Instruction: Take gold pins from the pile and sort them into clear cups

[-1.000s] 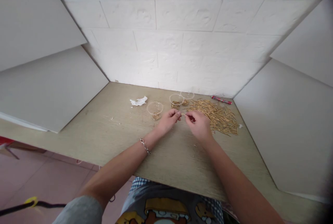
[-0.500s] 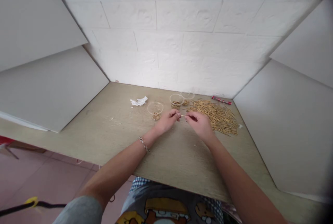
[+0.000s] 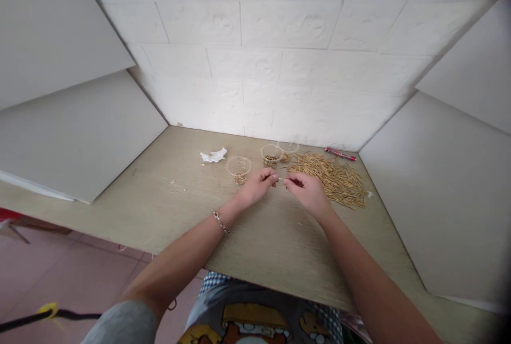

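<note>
head view: left hand (image 3: pixel 257 186) and right hand (image 3: pixel 307 190) meet over the middle of the table (image 3: pixel 167 200), fingertips pinched on the two ends of one thin wooden stick (image 3: pixel 281 179) held between them. stick sits just above the tabletop, near the far edge. loose pile of the same sticks (image 3: pixel 331 176) lies just right of the right hand. three clear plastic cups (image 3: pixel 238 166) (image 3: pixel 270 154) (image 3: pixel 288 148) stand behind the hands with small brown pieces inside. crumpled white paper (image 3: pixel 213 155) far left of cups, red pen (image 3: pixel 339 154) at the far right corner. metal bracelet (image 3: pixel 221 222) on left wrist.
</note>
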